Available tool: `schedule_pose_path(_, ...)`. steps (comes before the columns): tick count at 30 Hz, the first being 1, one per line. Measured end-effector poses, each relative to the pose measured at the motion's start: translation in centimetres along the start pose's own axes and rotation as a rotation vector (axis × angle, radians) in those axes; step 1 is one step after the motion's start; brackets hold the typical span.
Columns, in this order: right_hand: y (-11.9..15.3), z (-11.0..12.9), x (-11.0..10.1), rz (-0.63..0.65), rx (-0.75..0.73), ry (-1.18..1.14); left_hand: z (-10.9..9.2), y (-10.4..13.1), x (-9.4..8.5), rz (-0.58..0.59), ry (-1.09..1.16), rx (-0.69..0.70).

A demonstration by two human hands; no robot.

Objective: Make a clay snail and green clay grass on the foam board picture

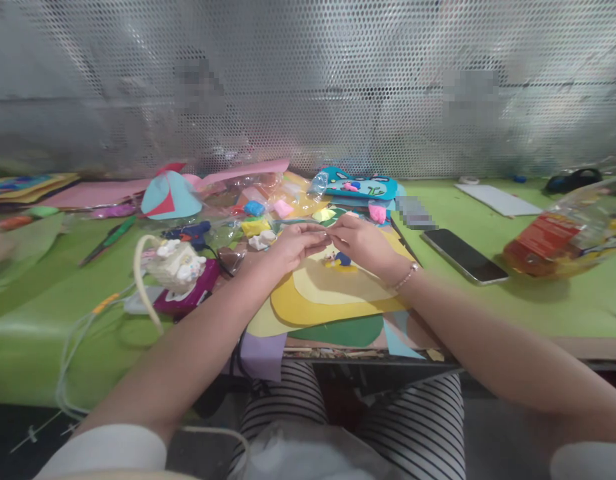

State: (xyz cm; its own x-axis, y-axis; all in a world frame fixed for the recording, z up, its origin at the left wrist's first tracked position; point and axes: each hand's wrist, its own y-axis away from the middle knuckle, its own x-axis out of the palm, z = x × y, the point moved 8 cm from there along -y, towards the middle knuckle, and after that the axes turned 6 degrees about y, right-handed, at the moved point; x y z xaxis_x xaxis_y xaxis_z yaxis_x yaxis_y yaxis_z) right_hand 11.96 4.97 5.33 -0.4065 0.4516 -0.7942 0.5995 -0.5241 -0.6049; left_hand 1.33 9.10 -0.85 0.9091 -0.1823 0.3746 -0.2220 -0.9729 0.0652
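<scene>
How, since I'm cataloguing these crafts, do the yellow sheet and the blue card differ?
The yellow sheet lies below the left hand and right hand; the blue card lies farther back. The yellow sheet carries a paler piece with a small blue-and-yellow figure on it, whereas the blue card bears pink and green decoration. Both have rounded edges.

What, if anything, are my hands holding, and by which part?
I can't tell: your left hand and right hand are close together, hiding anything pinched between.
</scene>
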Motion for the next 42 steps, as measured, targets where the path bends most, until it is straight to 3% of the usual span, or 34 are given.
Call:
schedule_pose_path(3,0.0,-0.5,-0.2,-0.040,0.057,-0.061,-1.2,-0.1,-0.4,-0.049,-0.218,0.105)
schedule_pose_path(7,0.2,-2.6,0.3,-0.115,0.204,-0.219,-5.4,0.8,-0.5,-0.200,-0.940,0.588)
schedule_pose_path(9,0.3,-3.5,0.8,-0.107,0.258,-0.253,-5.4,0.9,0.1,-0.180,-1.264,0.710)
schedule_pose_path(12,0.4,-4.1,1.6,-0.041,0.315,-0.240,-3.2,0.0,0.0,-0.066,-1.552,0.601)
schedule_pose_path(15,0.4,-4.3,2.0,0.043,0.349,-0.174,-1.8,-0.4,-0.2,-0.021,-1.681,0.515)
schedule_pose_path(19,0.5,-4.3,2.4,0.114,0.357,-0.126,-2.3,-0.2,0.2,-0.039,-1.594,0.566)
schedule_pose_path(26,0.6,-4.7,1.3,-0.099,0.319,-0.231,-2.8,-0.1,0.6,0.016,-1.312,0.607)
schedule_pose_path(32,0.4,-4.4,1.2,-0.102,0.295,-0.281,-2.7,0.3,1.1,0.063,-1.174,0.573)
schedule_pose_path(38,0.8,-5.9,1.6,-0.116,0.519,-0.496,-2.9,0.1,0.8,0.019,-1.101,0.538)
schedule_pose_path(42,0.9,-5.9,1.6,-0.102,0.558,-0.612,-2.6,-0.4,0.3,0.042,-0.904,0.516)
